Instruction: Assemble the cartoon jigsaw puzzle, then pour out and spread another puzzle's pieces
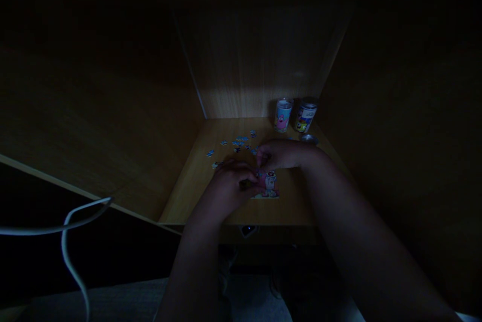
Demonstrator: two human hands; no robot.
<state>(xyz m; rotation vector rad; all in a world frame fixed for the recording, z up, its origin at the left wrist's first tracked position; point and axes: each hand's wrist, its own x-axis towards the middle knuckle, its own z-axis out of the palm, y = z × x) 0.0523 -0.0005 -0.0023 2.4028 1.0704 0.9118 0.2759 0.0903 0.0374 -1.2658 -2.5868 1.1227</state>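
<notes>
A partly joined jigsaw puzzle [270,187] with a pink cartoon picture lies near the front of the wooden shelf. My left hand [234,180] is at its left side, thumb and forefinger closed against the puzzle's edge and covering part of it. Above the puzzle's top edge, my right hand [277,154] pinches what looks like a small puzzle piece; dim light and the fingers hide most of it. Behind my hands are several loose blue puzzle pieces [240,141], and one pale piece [215,165] lies beside my left fingers.
Two cartoon-printed cans, one with a clear top [282,117] and one with a dark lid [305,117], stand at the back right. A round metal lid [309,138] lies before them. Wooden panels enclose the shelf [184,201]. A white cable [70,256] hangs at the left.
</notes>
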